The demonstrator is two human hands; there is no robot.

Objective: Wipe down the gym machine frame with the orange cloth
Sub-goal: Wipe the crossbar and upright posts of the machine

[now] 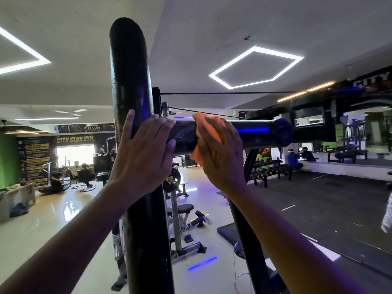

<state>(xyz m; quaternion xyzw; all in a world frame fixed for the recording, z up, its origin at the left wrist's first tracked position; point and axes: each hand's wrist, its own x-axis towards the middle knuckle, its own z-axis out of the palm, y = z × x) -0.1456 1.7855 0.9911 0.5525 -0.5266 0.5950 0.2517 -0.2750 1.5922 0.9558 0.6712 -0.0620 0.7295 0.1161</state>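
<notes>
White ceiling with glowing hexagon light strips (255,67) spreads over the gym floor around you, and a black machine frame fills the middle of your view.

Your left hand (143,154) lies flat against the upright post (131,81) of that frame, fingers straight and spread, the fingertips reaching onto the start of the horizontal bar (254,132) where it joins the post. It holds nothing; it only presses on the metal.

Your right hand (221,154) is just beside it, on the horizontal bar, with the orange cloth (206,124) bunched under the palm. The fingers curl over the cloth and press it to the bar; orange folds stick out above the knuckles and hang below the bar on the left of the hand. The two hands are close but not touching, with a bare stretch of bar between them.

Farther right, the bar ends in a round cap (283,132) catching a blue gleam. Thin cables (212,93) run from the post toward the right. Below you stands a weight bench (183,209) on the glossy floor. A dumbbell rack (271,169) sits by the mirrored wall on the right, and people sit at the far left under a wall banner (75,139) reading CITY CLUB GYM.
</notes>
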